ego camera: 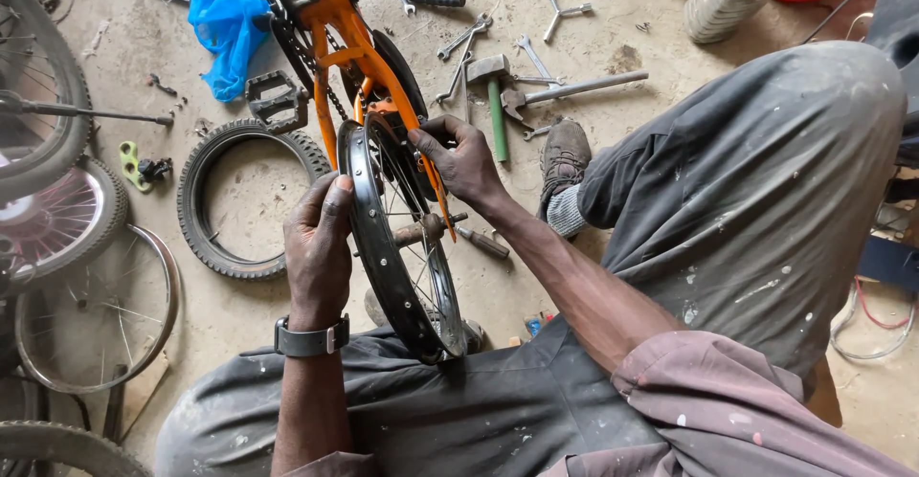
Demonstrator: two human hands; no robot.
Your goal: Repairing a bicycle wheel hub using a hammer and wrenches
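Bare black spoked metal wheel rim [369,219], seated upright in the fork of an upturned orange bicycle frame [356,51] between the knees. Its outer edge is clasped by the left hand [319,247]; the fork-side edge is pinched by the right hand [464,159]. A loose black rubber tyre [212,238] and a green-handled hammer [493,94] are seen on the concrete floor.

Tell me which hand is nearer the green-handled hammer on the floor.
Right. The right hand grips the bare wheel rim by the orange frame, just below-left of the hammer. The left hand holds the rim's opposite edge, farther away.
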